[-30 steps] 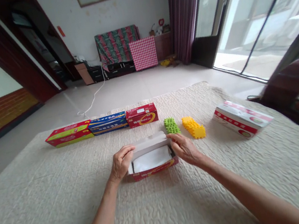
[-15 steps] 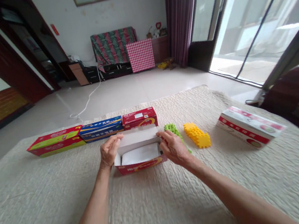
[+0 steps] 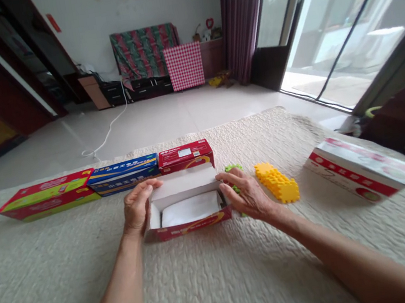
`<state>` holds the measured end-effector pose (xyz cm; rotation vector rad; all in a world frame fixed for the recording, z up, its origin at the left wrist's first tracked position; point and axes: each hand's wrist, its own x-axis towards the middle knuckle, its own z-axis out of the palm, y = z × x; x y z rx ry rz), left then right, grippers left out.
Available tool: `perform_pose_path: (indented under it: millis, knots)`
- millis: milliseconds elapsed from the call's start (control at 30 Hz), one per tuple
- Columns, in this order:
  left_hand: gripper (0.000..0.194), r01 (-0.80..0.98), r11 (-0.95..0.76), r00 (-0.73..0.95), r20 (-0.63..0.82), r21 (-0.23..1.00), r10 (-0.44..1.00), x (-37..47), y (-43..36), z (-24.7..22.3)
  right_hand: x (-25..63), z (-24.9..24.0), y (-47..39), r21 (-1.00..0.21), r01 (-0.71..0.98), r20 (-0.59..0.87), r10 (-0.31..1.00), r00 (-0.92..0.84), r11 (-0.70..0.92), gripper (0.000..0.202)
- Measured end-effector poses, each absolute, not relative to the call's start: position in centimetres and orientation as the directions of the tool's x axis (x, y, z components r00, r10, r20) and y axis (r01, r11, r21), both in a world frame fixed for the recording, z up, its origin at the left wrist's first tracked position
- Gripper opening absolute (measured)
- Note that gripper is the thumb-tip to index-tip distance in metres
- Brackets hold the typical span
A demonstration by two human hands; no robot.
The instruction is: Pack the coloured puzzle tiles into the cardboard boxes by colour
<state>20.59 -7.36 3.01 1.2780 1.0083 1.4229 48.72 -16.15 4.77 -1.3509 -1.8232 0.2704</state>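
Observation:
A red cardboard box lies in front of me with its lid raised, its white inner side toward me. Inside rests a white wrapped item; what it wraps is hidden. My left hand is closed on the left edge of the box by the lid, fingers curled over the corner. At the lid's right corner my right hand grips the cardboard between fingertips and thumb. Green interlocking plastic pieces lie behind the right hand, partly covered by it. Yellow interlocking pieces sit just to its right.
Behind the open box stands a row of closed boxes: red-and-green, blue and red. A white-and-red box lies at the right. All rest on a quilted cream cover; beyond its far edge is tiled floor.
My view has tilted down and come slightly closer. Both hands stay at the lid's corners, and the right thumb is now more spread from its fingers. The lid remains raised.

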Motion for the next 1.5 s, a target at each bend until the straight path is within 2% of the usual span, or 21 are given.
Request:
perform_pose_path:
  millis: [100, 267, 467, 567, 633, 733, 833, 933, 1067, 1267, 1500]
  knots:
    - [0.021, -0.214, -0.240, -0.059, 0.232, 0.947, 0.971, 20.5, -7.1, 3.3, 48.6, 5.0, -16.3, -0.626, 0.656, 0.509, 0.858, -0.065, 0.421, 0.023]
    - [0.021, -0.247, -0.254, -0.033, 0.254, 0.935, 0.967, 19.8, -6.8, 3.7, 48.5, 4.5, -16.2, -0.609, 0.630, 0.574, 0.816, -0.068, 0.481, 0.020]
    - [0.019, -0.276, -0.223, 0.030, 0.240, 0.935, 0.970, 20.0, -6.9, 4.0, 48.6, 4.1, -16.1, -0.587, 0.660, 0.589, 0.806, -0.048, 0.469, 0.020]
    - [0.019, -0.262, -0.299, -0.048, 0.297, 0.918, 0.954, 18.8, -6.2, 3.9, 48.7, 4.1, -16.1, -0.575, 0.669, 0.589, 0.806, -0.062, 0.472, 0.019]
    - [0.022, -0.184, -0.366, -0.209, 0.328, 0.912, 0.921, 17.1, -5.5, 3.2, 48.8, 4.0, -16.0, -0.559, 0.675, 0.600, 0.797, -0.071, 0.481, 0.019]
    - [0.026, 0.163, -0.313, -0.410, 0.353, 0.936, 0.841, 14.1, -4.9, 1.2, 48.9, 3.8, -15.8, -0.533, 0.685, 0.619, 0.781, -0.083, 0.496, 0.018]
    - [0.022, 0.516, -0.255, -0.268, 0.437, 0.818, 0.859, 12.7, -4.8, -0.7, 49.1, 3.5, -15.7, -0.511, 0.698, 0.633, 0.769, -0.089, 0.502, 0.020]
    - [0.019, 0.652, -0.320, -0.060, 0.468, 0.687, 0.882, 12.9, -5.0, -1.8, 49.3, 3.3, -15.8, -0.503, 0.704, 0.638, 0.765, -0.089, 0.501, 0.022]
    - [0.021, 0.723, -0.318, 0.037, 0.425, 0.613, 0.904, 13.6, -5.0, -2.0, 49.9, 3.3, -15.8, -0.521, 0.698, 0.642, 0.764, -0.059, 0.491, 0.022]
    - [0.029, 0.745, -0.352, 0.140, 0.383, 0.567, 0.913, 13.4, -5.6, -2.0, 52.2, 4.1, -16.4, -0.566, 0.699, 0.649, 0.759, 0.050, 0.437, 0.018]
    - [0.030, 0.736, -0.381, 0.150, 0.414, 0.560, 0.898, 12.4, -4.9, -3.1, 54.3, 3.9, -18.7, -0.488, 0.785, 0.573, 0.818, -0.041, 0.381, 0.015]
